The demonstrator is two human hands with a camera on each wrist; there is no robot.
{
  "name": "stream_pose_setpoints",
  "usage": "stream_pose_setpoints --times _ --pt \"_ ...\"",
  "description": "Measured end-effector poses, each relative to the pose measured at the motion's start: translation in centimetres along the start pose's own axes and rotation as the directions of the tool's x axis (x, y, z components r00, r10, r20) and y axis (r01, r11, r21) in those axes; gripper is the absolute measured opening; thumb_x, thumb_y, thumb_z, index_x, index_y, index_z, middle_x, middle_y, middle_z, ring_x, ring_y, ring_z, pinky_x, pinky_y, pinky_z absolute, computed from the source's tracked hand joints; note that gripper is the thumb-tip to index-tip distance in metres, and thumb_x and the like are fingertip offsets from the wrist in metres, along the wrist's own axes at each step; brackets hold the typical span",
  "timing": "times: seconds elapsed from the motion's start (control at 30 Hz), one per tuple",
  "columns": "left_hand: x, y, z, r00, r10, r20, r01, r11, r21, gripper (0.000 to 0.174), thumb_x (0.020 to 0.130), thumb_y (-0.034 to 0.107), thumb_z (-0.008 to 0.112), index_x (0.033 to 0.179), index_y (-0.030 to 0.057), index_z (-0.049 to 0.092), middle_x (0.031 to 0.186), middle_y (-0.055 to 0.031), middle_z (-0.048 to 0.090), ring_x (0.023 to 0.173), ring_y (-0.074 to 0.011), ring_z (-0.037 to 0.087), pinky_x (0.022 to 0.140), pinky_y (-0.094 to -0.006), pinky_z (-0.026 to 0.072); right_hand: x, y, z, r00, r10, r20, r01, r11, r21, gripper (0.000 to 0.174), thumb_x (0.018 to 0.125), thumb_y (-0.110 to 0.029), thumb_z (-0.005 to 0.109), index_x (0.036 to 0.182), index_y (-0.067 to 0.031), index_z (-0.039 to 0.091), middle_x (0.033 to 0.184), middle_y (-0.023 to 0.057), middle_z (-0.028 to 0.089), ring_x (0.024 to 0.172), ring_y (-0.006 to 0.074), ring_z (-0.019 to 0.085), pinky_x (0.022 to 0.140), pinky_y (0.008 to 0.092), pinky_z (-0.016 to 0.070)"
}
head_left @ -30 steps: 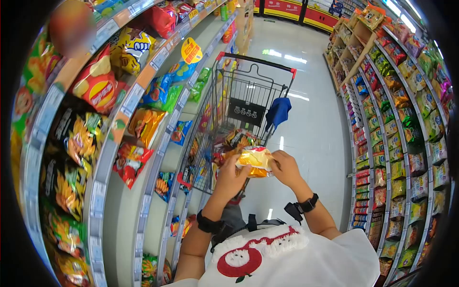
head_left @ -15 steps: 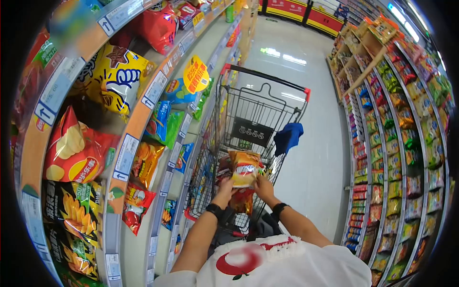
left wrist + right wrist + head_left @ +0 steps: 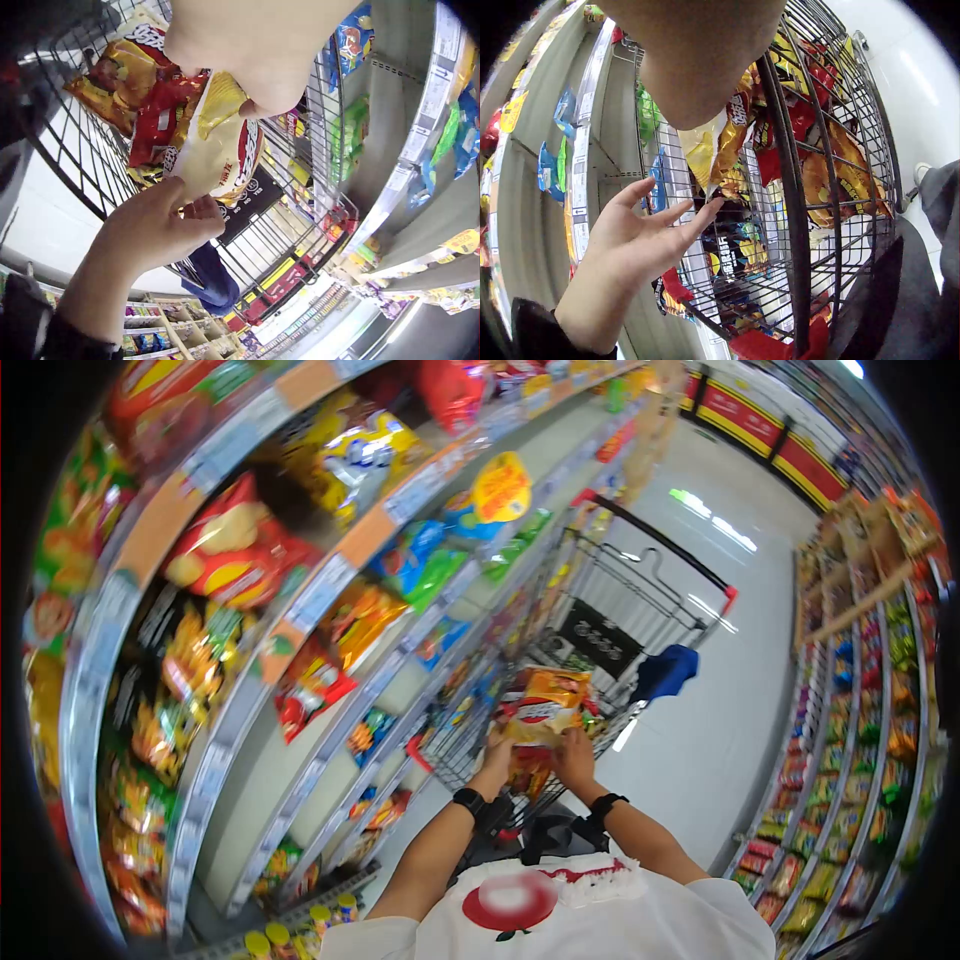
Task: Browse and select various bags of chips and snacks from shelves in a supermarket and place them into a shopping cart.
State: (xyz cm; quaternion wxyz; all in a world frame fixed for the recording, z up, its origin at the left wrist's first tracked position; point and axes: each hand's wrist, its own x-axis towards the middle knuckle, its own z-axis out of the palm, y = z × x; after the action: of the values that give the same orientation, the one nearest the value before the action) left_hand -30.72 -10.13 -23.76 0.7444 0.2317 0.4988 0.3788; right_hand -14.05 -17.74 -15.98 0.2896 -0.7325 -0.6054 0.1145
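Note:
A yellow, white and orange snack bag (image 3: 545,705) is held up over the cart (image 3: 600,645) in the head view. My right hand (image 3: 574,758) pinches the bag's lower right edge; the left wrist view shows this right hand (image 3: 161,229) with curled fingers at the bag (image 3: 214,150). My left hand (image 3: 493,763) is at the lower left corner. In the right wrist view the left hand (image 3: 641,244) has its fingers spread, fingertips touching the bag's corner (image 3: 705,161). Red and orange bags (image 3: 120,79) lie in the cart beneath.
Shelves of snack bags (image 3: 235,545) run along the left, some sections bare. More stocked shelves (image 3: 830,760) line the right. A blue cloth (image 3: 665,672) hangs on the cart's right side, and pale floor (image 3: 690,720) lies beyond it.
Both hands hold the bag farther over the cart than a second ago, and it is more upright. The head view has turned, so the cart appears farther right and tilted.

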Motion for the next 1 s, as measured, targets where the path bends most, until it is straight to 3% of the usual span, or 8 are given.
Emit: stream_pose_setpoints --times 0.17,0.2,0.33,0.43,0.6,0.7,0.83,1.0 --pt "-7.7 8.3 1.2 0.956 -0.015 -0.295 0.147 0.889 0.433 0.046 0.074 0.017 0.065 0.115 0.0025 0.048 0.112 -0.012 0.053 0.1 -0.0241 0.054 0.082 -0.0329 0.0438 0.3 -0.6 -0.6 0.998 -0.033 -0.051 0.035 0.999 0.036 0.038 0.064 -0.004 0.06 0.1 -0.001 0.048 0.101 0.0181 0.049 0.092 0.0365 0.05 0.079 0.0437 0.0416" --pt "-8.3 9.1 0.4 0.952 0.198 -0.232 -0.054 0.858 0.51 0.045 0.075 0.014 0.064 0.115 0.0021 0.048 0.114 -0.0139 0.051 0.103 -0.0257 0.052 0.084 -0.0348 0.0433 0.4 -0.9 -1.0 0.995 -0.049 -0.09 0.052 0.998 0.03 0.039 0.064 -0.003 0.06 0.101 -0.001 0.048 0.102 0.0181 0.049 0.092 0.0368 0.05 0.079 0.0438 0.0415" --pt "-10.3 14.8 -2.3 0.678 0.735 -0.013 -0.571 0.539 0.619 0.044 0.072 0.004 0.062 0.114 0.0026 0.048 0.12 -0.0188 0.046 0.114 -0.0315 0.044 0.091 -0.0403 0.0398 2.4 -5.6 -1.9 0.993 -0.048 -0.109 0.06 0.992 0.107 0.038 0.067 -0.004 0.06 0.103 -0.0014 0.049 0.102 0.0181 0.05 0.094 0.0386 0.049 0.081 0.0445 0.0406" --pt "-15.1 22.9 -3.7 0.344 0.932 0.114 -0.501 0.079 0.862 0.047 0.068 0.001 0.062 0.113 0.0025 0.048 0.123 -0.0226 0.04 0.12 -0.0361 0.037 0.097 -0.0414 0.0348 6.5 -14.0 -1.8 0.942 -0.286 -0.177 0.336 0.821 0.461 0.036 0.07 -0.004 0.06 0.104 -0.0022 0.05 0.099 0.0175 0.052 0.095 0.0376 0.049 0.084 0.0432 0.0398" --pt "-19.3 31.5 -9.4 0.124 0.992 -0.023 -0.434 0.075 0.898 0.06 0.068 0.008 0.067 0.121 0.0007 0.041 0.126 -0.0275 0.036 0.119 -0.0414 0.035 0.101 -0.0446 0.0262 11.4 -26.4 0.9 0.923 -0.385 0.02 0.284 0.713 0.641 0.033 0.073 -0.003 0.059 0.105 -0.0004 0.049 0.099 0.0172 0.054 0.086 0.0261 0.057 0.068 0.032 0.0483" --pt "-18.7 33.0 -15.9 0.296 0.952 -0.074 -0.391 0.192 0.9 0.063 0.07 0.013 0.067 0.125 0.0032 0.038 0.128 -0.0219 0.037 0.122 -0.0351 0.034 0.099 -0.0433 0.0302 11.9 -32.1 2.7 0.918 -0.396 0.001 0.307 0.714 0.629 0.041 0.073 -0.004 0.06 0.112 -0.0002 0.047 0.105 0.0183 0.053 0.083 0.0259 0.059 0.066 0.0303 0.0496" --pt "-17.5 34.1 -20.6 0.807 0.54 -0.24 -0.452 0.826 0.338 0.06 0.081 0.025 0.064 0.129 0.0031 0.035 0.127 -0.0159 0.041 0.112 -0.0237 0.046 0.091 -0.0373 0.0406 12.6 -34.2 8.8 0.94 -0.333 -0.075 0.313 0.753 0.579 0.054 0.074 -0.013 0.063 0.123 -0.0018 0.042 0.115 0.0201 0.049 0.096 0.0312 0.056 0.077 0.0351 0.0484" --pt "-14.5 33.7 -22.4 0.775 0.61 -0.165 -0.549 0.779 0.302 0.03 0.087 0.012 0.056 0.115 0.0025 0.049 0.105 -0.0083 0.057 0.093 -0.0187 0.059 0.071 -0.0302 0.0523 13.9 -34.9 11.8 0.96 -0.262 -0.095 0.278 0.876 0.394 0.044 0.078 -0.009 0.059 0.119 -0.0013 0.045 0.104 0.0154 0.057 0.088 0.0241 0.059 0.072 0.0299 0.0487"
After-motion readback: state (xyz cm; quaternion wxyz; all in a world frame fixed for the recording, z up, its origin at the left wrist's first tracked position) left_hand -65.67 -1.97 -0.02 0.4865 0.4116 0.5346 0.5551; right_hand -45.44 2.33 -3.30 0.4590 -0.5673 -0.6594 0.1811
